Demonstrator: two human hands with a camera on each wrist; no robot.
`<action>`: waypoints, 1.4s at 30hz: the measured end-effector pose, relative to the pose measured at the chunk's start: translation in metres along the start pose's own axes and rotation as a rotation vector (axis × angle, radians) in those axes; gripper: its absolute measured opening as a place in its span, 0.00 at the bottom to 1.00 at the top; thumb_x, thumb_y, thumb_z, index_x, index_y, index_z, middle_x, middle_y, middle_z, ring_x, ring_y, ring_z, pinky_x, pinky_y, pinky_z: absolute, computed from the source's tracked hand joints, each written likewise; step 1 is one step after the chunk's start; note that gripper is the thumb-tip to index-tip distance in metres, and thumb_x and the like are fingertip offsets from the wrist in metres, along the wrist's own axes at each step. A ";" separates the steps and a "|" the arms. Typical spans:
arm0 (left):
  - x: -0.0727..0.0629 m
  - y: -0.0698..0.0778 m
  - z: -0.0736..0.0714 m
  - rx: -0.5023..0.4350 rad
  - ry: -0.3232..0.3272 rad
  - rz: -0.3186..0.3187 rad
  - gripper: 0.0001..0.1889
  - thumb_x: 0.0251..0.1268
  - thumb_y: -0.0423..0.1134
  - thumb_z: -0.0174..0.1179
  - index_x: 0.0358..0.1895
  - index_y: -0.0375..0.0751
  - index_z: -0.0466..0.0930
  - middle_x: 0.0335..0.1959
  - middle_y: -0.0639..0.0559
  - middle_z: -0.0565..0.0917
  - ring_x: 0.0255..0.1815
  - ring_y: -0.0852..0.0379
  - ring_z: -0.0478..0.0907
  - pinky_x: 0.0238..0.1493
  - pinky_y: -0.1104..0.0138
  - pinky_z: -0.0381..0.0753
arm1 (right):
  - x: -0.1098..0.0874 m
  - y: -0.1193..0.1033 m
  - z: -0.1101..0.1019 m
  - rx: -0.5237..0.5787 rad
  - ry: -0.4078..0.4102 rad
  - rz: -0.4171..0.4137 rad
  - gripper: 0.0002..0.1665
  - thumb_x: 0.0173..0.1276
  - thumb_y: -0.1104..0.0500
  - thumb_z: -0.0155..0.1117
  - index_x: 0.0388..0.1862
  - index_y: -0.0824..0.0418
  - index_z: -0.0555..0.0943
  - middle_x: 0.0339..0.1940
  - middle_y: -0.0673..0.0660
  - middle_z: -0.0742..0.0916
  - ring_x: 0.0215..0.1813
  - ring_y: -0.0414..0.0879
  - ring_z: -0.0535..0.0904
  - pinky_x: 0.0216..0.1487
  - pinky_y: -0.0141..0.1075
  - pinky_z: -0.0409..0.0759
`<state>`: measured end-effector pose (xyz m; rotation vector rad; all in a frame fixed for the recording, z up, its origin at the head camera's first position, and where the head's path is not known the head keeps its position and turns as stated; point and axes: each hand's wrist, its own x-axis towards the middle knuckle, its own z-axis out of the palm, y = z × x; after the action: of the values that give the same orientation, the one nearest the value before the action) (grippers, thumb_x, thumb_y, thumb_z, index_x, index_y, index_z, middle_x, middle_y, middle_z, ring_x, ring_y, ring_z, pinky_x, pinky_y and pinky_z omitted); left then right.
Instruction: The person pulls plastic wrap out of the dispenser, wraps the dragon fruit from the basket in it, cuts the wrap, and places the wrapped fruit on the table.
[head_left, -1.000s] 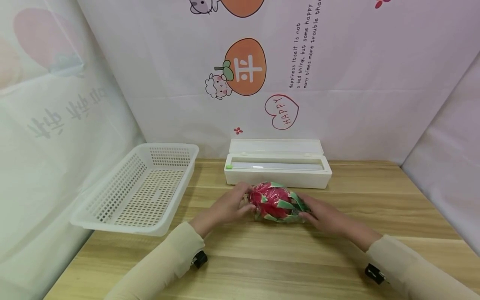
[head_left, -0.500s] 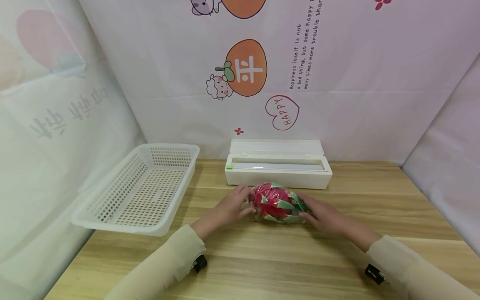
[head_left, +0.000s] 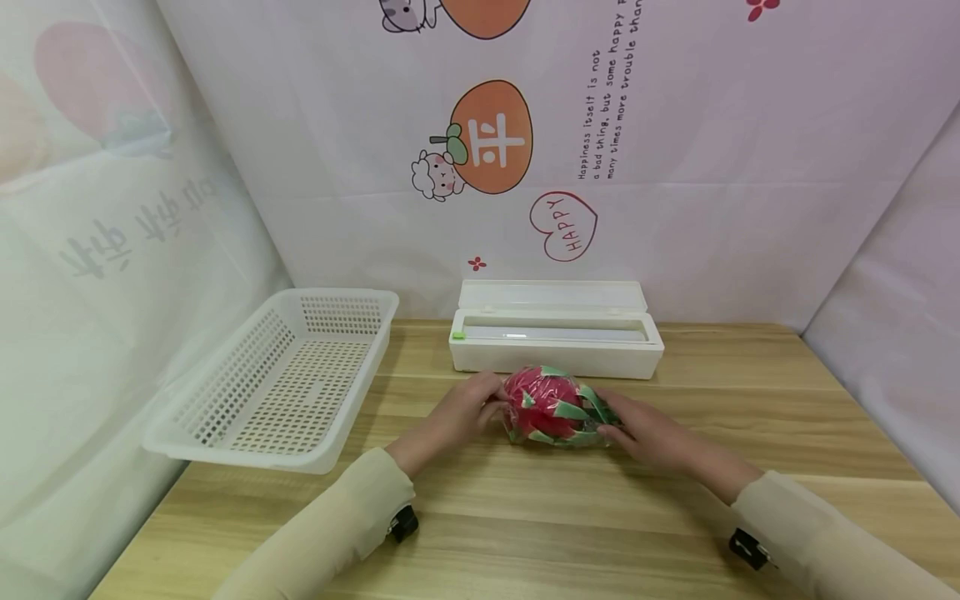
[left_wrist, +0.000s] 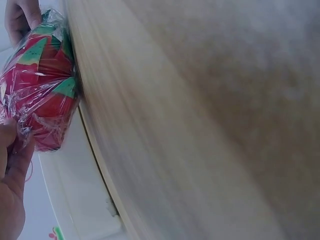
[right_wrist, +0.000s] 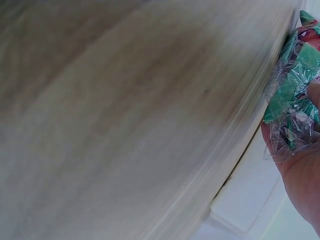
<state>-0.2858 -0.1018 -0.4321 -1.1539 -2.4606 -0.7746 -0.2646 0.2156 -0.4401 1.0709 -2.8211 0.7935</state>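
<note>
A red dragon fruit [head_left: 551,404] with green scales, covered in clear cling film, lies on its side in front of the white box in the head view. My left hand [head_left: 474,408] pinches the film [left_wrist: 22,132] gathered at the fruit's left end, thumb against fingers. On the other side my right hand [head_left: 645,425] holds the green leafy end, its thumb in front. Crumpled film [right_wrist: 292,127] bunches against that palm in the right wrist view. The far fingers of the right hand are hidden behind the fruit.
A white film dispenser box [head_left: 555,360] with its lid raised stands behind the fruit, against the printed backdrop [head_left: 675,250]. At the left is a white perforated basket [head_left: 330,442]. Wood-grain table [head_left: 570,525] extends in front of the hands.
My left hand's thumb and fingers, spread apart earlier at the fruit's left end, have come together on the film there. The right hand and the fruit stay nearly in place.
</note>
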 end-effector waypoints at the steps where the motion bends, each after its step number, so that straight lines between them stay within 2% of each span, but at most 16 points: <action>1: 0.000 0.000 0.000 0.002 0.012 0.012 0.05 0.63 0.30 0.64 0.37 0.40 0.77 0.36 0.53 0.80 0.39 0.61 0.78 0.42 0.76 0.78 | 0.000 0.000 0.000 0.002 -0.001 0.003 0.33 0.73 0.61 0.58 0.71 0.70 0.60 0.64 0.70 0.74 0.64 0.64 0.71 0.61 0.56 0.71; 7: 0.002 -0.002 0.002 0.031 0.062 0.067 0.05 0.60 0.27 0.65 0.34 0.39 0.79 0.35 0.52 0.82 0.38 0.60 0.79 0.41 0.78 0.78 | -0.001 0.000 0.000 0.001 0.002 0.003 0.33 0.73 0.61 0.57 0.71 0.71 0.60 0.64 0.70 0.74 0.64 0.64 0.71 0.61 0.56 0.71; 12: 0.002 -0.002 0.001 0.102 0.052 0.115 0.07 0.59 0.26 0.66 0.35 0.39 0.78 0.35 0.52 0.81 0.38 0.60 0.78 0.41 0.76 0.78 | -0.001 0.001 0.000 -0.007 0.018 -0.019 0.32 0.73 0.61 0.58 0.70 0.71 0.61 0.63 0.70 0.75 0.63 0.64 0.72 0.60 0.56 0.72; 17: 0.001 -0.003 0.000 0.201 0.050 0.205 0.10 0.59 0.30 0.67 0.40 0.38 0.77 0.40 0.49 0.77 0.40 0.58 0.77 0.43 0.73 0.78 | -0.001 0.000 0.000 -0.033 0.020 -0.021 0.32 0.73 0.61 0.58 0.70 0.70 0.61 0.63 0.70 0.75 0.63 0.64 0.72 0.60 0.56 0.72; 20: 0.001 -0.004 -0.001 0.281 0.046 0.251 0.16 0.59 0.34 0.68 0.49 0.35 0.77 0.46 0.45 0.78 0.45 0.54 0.78 0.47 0.70 0.79 | -0.003 0.000 0.000 -0.066 0.025 -0.043 0.32 0.73 0.61 0.58 0.70 0.70 0.60 0.63 0.69 0.75 0.63 0.63 0.72 0.60 0.55 0.73; 23: 0.001 -0.004 -0.003 0.376 -0.002 0.263 0.27 0.61 0.41 0.67 0.60 0.30 0.72 0.54 0.38 0.77 0.52 0.50 0.79 0.51 0.66 0.80 | -0.004 0.001 0.000 -0.114 0.029 -0.073 0.34 0.72 0.60 0.59 0.70 0.71 0.59 0.62 0.70 0.75 0.63 0.63 0.72 0.59 0.55 0.73; 25: 0.000 -0.004 -0.003 0.464 -0.051 0.260 0.31 0.64 0.44 0.65 0.64 0.27 0.68 0.57 0.36 0.77 0.53 0.48 0.80 0.49 0.65 0.81 | -0.005 0.001 0.000 -0.168 0.023 -0.094 0.37 0.71 0.59 0.61 0.71 0.72 0.57 0.61 0.71 0.75 0.62 0.63 0.73 0.59 0.54 0.73; 29: -0.002 -0.002 -0.004 0.635 -0.146 0.258 0.29 0.68 0.40 0.60 0.66 0.25 0.66 0.59 0.35 0.77 0.52 0.48 0.81 0.45 0.65 0.82 | -0.007 0.002 0.001 -0.300 0.001 -0.132 0.45 0.68 0.56 0.66 0.72 0.75 0.54 0.61 0.74 0.75 0.61 0.64 0.74 0.58 0.54 0.74; 32: -0.002 0.001 -0.005 0.700 -0.197 0.249 0.27 0.69 0.36 0.59 0.66 0.25 0.65 0.59 0.36 0.77 0.53 0.49 0.81 0.45 0.66 0.82 | -0.009 0.002 0.001 -0.367 -0.004 -0.151 0.49 0.66 0.54 0.68 0.72 0.77 0.53 0.62 0.75 0.74 0.60 0.65 0.74 0.58 0.54 0.75; 38: 0.000 0.010 -0.007 0.781 -0.252 0.225 0.26 0.69 0.36 0.58 0.66 0.26 0.66 0.55 0.39 0.80 0.48 0.51 0.83 0.43 0.68 0.83 | -0.010 0.000 0.001 -0.397 -0.003 -0.145 0.48 0.66 0.54 0.67 0.72 0.76 0.53 0.62 0.75 0.74 0.60 0.65 0.74 0.57 0.54 0.75; 42: 0.000 0.012 -0.006 0.836 -0.235 0.251 0.25 0.67 0.34 0.60 0.65 0.26 0.69 0.49 0.41 0.82 0.41 0.55 0.84 0.36 0.70 0.83 | -0.010 0.000 0.001 -0.411 0.000 -0.160 0.47 0.66 0.54 0.67 0.71 0.77 0.53 0.62 0.74 0.74 0.60 0.65 0.74 0.57 0.53 0.75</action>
<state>-0.2766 -0.0989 -0.4235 -1.1892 -2.3320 0.4620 -0.2565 0.2215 -0.4432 1.1954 -2.6799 0.1863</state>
